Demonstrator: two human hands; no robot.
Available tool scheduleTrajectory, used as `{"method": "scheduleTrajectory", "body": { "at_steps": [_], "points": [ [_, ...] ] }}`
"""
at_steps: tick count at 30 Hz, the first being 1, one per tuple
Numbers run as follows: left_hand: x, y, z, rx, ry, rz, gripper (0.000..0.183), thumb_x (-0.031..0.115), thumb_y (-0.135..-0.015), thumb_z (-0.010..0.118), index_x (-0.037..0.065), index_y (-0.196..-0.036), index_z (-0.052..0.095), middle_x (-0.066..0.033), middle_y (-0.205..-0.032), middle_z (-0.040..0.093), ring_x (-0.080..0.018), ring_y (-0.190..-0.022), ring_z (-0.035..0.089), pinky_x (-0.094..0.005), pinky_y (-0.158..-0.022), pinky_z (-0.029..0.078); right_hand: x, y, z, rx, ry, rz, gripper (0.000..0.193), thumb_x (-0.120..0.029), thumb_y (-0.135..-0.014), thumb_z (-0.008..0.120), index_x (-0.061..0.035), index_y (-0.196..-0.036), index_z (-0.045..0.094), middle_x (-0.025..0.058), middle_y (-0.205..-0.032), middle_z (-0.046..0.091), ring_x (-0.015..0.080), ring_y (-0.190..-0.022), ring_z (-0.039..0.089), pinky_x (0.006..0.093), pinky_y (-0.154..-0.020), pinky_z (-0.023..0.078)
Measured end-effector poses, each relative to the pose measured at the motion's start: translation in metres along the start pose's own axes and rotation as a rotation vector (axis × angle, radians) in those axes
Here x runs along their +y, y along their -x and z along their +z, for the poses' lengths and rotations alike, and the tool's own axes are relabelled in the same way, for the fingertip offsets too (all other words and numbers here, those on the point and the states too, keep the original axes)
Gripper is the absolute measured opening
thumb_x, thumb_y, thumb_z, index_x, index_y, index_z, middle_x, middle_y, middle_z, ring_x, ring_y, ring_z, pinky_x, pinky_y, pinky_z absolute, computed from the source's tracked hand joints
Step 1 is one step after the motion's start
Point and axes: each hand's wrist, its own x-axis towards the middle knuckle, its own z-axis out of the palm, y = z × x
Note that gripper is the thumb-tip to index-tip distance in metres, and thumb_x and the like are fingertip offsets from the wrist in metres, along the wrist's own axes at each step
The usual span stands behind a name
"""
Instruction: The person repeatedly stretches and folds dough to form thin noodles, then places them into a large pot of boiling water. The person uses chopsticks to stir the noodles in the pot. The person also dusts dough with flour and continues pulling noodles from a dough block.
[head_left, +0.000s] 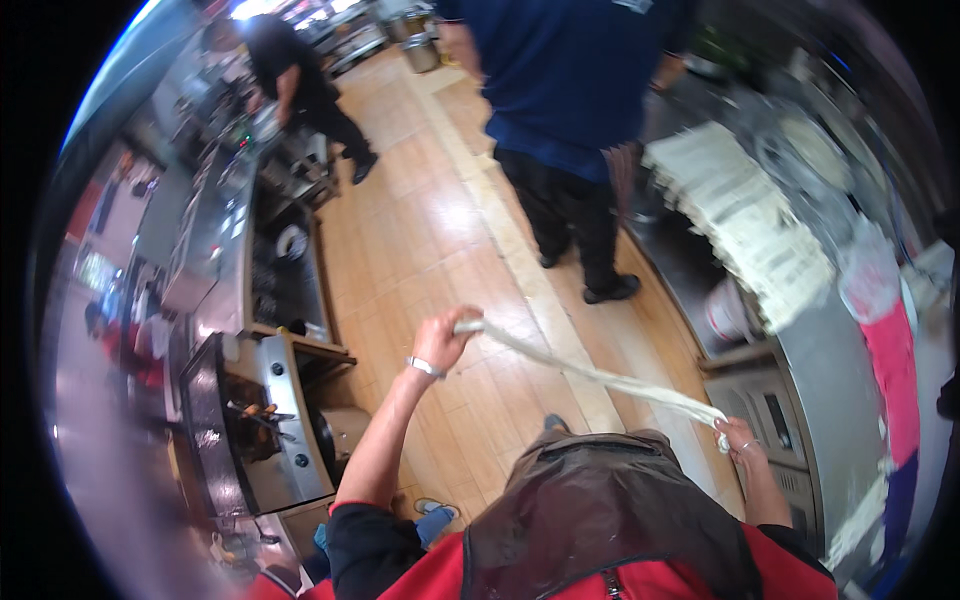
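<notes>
A long, pale strip of dough (600,377) hangs stretched in the air in front of my apron, sagging slightly. My left hand (440,342) pinches one end, raised over the floor to the left. At the other end, near the right counter, my right hand (738,441) is closed on the dough, and a short bit dangles below its fingers. On that counter lies a row of white dough strips (745,225), side by side. To my left stands a fryer (277,370) with dark contents and several brown pieces (262,412) in it.
A person in a blue shirt (575,90) stands close ahead beside the right counter (820,350). Farther off at left, a person in dark clothes (300,85) works at a metal counter. A white bucket (727,310) sits under the right counter; pink cloth (888,360) lies along it.
</notes>
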Motion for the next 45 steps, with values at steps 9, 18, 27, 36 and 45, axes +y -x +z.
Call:
{"method": "scheduleTrajectory", "body": {
  "at_steps": [9, 18, 27, 36, 45],
  "points": [
    [-0.035, -0.230, -0.279, 0.611, 0.889, 0.236, 0.022, 0.003, -0.081, 0.066, 0.005, -0.104, 0.063, -0.0055, -0.093, 0.065, -0.0147, -0.087, 0.065, -0.0280, -0.074, 0.056, -0.335, -0.156, 0.297, -0.261, 0.276, -0.567, 0.026, -0.017, -0.081, 0.067, -0.0019, -0.102, 0.066, 0.0024, -0.080, 0.063, 0.0109, -0.074, 0.057, 0.0257, -0.068, 0.045],
    [-0.119, -0.419, -0.382, 0.357, 1.161, 0.397, 0.022, 0.003, -0.079, 0.070, 0.006, -0.099, 0.061, -0.0032, -0.089, 0.064, -0.0100, -0.078, 0.063, -0.0232, -0.069, 0.053, -0.691, -0.200, 0.594, -0.447, 0.316, -1.387, 0.086, -0.025, -0.071, 0.081, -0.0046, -0.140, 0.034, 0.0156, -0.136, 0.044, 0.0281, -0.126, 0.044, 0.0382, -0.103, 0.038],
    [-0.336, -0.642, -0.530, 0.440, 1.334, 0.347, 0.052, 0.003, -0.079, 0.066, 0.006, -0.127, 0.047, -0.0065, -0.106, 0.060, -0.0157, -0.093, 0.060, -0.0306, -0.083, 0.050, -1.011, -0.242, 0.763, -1.074, -0.079, -0.944, 0.019, -0.015, -0.091, 0.062, -0.0013, -0.105, 0.060, 0.0044, -0.077, 0.062, 0.0107, -0.071, 0.062, 0.0266, -0.065, 0.054],
    [-0.568, -0.878, -0.427, 0.081, 2.118, -0.135, 0.059, 0.034, -0.095, 0.051, -0.002, -0.138, 0.035, -0.0146, -0.127, 0.052, -0.0281, -0.119, 0.050, -0.0406, -0.100, 0.042, -1.200, -0.417, 0.878, -0.738, 0.082, -0.565, 0.024, -0.023, -0.094, 0.054, 0.0007, -0.090, 0.060, 0.0066, -0.068, 0.063, 0.0156, -0.059, 0.061, 0.0286, -0.056, 0.050],
    [-0.602, -1.185, -0.475, -0.228, 1.558, -0.138, 0.056, 0.010, -0.093, 0.055, -0.005, -0.140, 0.030, -0.0101, -0.109, 0.055, -0.0210, -0.106, 0.053, -0.0346, -0.098, 0.040, -1.396, -0.609, 0.870, -0.126, 0.149, -1.046, 0.020, -0.018, -0.086, 0.060, 0.0009, -0.091, 0.058, 0.0209, -0.073, 0.060, 0.0356, -0.072, 0.062, 0.0419, -0.066, 0.048]
  ]
}}
